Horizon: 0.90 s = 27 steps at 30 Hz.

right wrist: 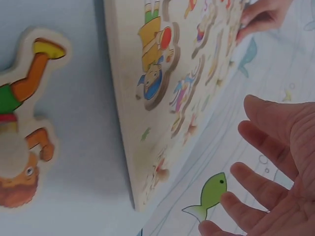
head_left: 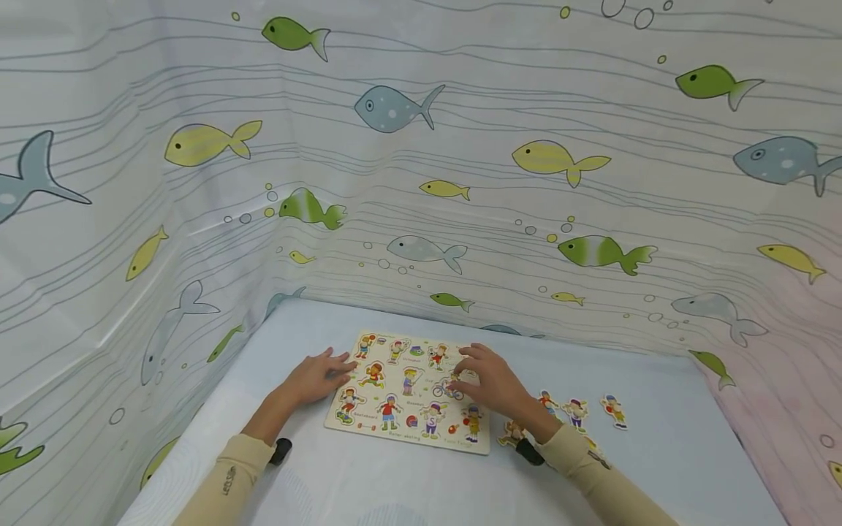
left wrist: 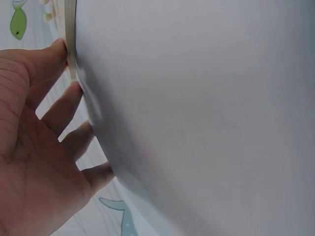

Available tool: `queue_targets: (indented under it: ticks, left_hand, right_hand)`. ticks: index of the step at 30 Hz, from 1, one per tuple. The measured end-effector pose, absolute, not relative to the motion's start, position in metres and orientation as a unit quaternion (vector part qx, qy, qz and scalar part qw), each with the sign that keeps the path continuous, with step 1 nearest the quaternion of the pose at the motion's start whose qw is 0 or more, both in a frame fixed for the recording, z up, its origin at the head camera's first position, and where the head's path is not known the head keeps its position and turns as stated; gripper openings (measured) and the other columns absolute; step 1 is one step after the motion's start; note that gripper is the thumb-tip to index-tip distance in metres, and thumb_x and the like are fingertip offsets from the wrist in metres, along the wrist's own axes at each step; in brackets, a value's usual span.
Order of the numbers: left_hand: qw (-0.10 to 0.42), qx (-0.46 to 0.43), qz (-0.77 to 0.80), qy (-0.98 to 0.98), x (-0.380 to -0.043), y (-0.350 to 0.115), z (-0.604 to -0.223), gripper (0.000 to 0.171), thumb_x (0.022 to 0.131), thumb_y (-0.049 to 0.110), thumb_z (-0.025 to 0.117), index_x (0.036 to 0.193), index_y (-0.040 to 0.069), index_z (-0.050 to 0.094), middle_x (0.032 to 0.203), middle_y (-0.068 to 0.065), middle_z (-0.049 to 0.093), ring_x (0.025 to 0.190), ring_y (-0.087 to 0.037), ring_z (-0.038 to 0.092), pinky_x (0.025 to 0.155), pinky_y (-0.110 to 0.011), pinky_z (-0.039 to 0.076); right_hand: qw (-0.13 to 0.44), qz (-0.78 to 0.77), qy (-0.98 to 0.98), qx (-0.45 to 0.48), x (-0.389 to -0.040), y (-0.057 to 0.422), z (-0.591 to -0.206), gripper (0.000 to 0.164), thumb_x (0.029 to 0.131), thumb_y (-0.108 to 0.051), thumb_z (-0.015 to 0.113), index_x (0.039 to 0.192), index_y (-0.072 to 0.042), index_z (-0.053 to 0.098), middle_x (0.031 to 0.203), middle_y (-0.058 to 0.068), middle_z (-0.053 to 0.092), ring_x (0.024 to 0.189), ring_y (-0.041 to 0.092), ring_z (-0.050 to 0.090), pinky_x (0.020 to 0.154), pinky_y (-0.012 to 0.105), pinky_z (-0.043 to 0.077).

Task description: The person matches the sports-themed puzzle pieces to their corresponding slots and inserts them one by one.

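Observation:
A wooden puzzle board (head_left: 388,394) printed with sports figures lies flat on the table. My left hand (head_left: 321,376) rests at its left edge. In the left wrist view, that hand's thumb touches the board's edge and the fingertips (left wrist: 101,174) meet the tabletop. My right hand (head_left: 493,380) hovers over the board's right side, near the bicycle figure (head_left: 447,387). The right wrist view shows its fingers (right wrist: 256,182) spread and slightly bent, with nothing between them. The right hand hides part of the board's upper right.
Several loose puzzle pieces lie right of the board, among them a baseball figure (head_left: 575,414) and a basketball figure (head_left: 614,411). My right forearm partly covers others. A pale cloth (head_left: 658,467) covers the table. Fish-patterned sheeting (head_left: 487,219) stands behind and at the sides.

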<state>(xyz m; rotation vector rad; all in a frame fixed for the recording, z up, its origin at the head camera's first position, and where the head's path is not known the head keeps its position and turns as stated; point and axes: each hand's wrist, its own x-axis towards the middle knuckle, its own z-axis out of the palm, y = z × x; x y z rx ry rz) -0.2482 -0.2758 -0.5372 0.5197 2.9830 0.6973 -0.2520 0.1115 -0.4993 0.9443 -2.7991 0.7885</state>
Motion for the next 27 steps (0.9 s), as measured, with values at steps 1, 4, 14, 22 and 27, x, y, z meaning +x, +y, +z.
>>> queue_targets:
  ticks: [1,4,14,22,27]
  left_hand:
    - [0.017,0.167,0.226,0.960,-0.248,-0.276,-0.537,0.035,0.096,0.027,0.065,0.127,0.011,0.068,0.141,-0.015,0.053,0.135,-0.052,0.035,0.101,-0.077,0.021]
    - [0.014,0.166,0.230,0.959,-0.248,-0.277,-0.538,0.035,0.095,0.027,0.066,0.127,0.012,0.068,0.141,-0.014,0.053,0.135,-0.052,0.035,0.101,-0.078,0.021]
    - [0.007,0.176,0.239,0.955,-0.250,-0.276,-0.538,0.035,0.094,0.025,0.066,0.126,0.011,0.068,0.140,-0.015,0.054,0.134,-0.053,0.036,0.100,-0.078,0.022]
    - [0.012,0.173,0.234,0.957,-0.250,-0.277,-0.539,0.035,0.096,0.029,0.065,0.126,0.012,0.068,0.141,-0.014,0.054,0.135,-0.052,0.035,0.101,-0.078,0.020]
    - [0.012,0.176,0.238,0.955,-0.247,-0.278,-0.537,0.036,0.096,0.030,0.064,0.127,0.012,0.068,0.141,-0.015,0.053,0.135,-0.052,0.035,0.101,-0.078,0.020]
  right_hand:
    - [0.044,0.254,-0.916,0.309,-0.252,0.113,-0.500,0.018,0.084,-0.025,0.081,0.098,-0.014,0.075,0.136,0.014,0.057,0.136,0.038,0.041,0.108,0.058,0.035]
    - [0.039,0.245,-0.921,0.301,-0.251,0.120,-0.500,0.017,0.084,-0.023,0.080,0.098,-0.014,0.075,0.136,0.013,0.058,0.136,0.038,0.041,0.107,0.058,0.035]
    - [0.028,0.225,-0.941,0.252,-0.247,0.154,-0.500,0.018,0.085,-0.026,0.079,0.100,-0.018,0.074,0.137,0.010,0.057,0.138,0.035,0.039,0.108,0.058,0.035]
    - [0.039,0.215,-0.948,0.231,-0.243,0.182,-0.504,0.020,0.083,-0.024,0.081,0.101,-0.018,0.075,0.137,0.011,0.057,0.137,0.036,0.040,0.107,0.059,0.036]
    - [0.047,0.211,-0.951,0.221,-0.243,0.199,-0.509,0.019,0.083,-0.024,0.082,0.100,-0.018,0.075,0.135,0.012,0.058,0.135,0.037,0.042,0.105,0.060,0.037]
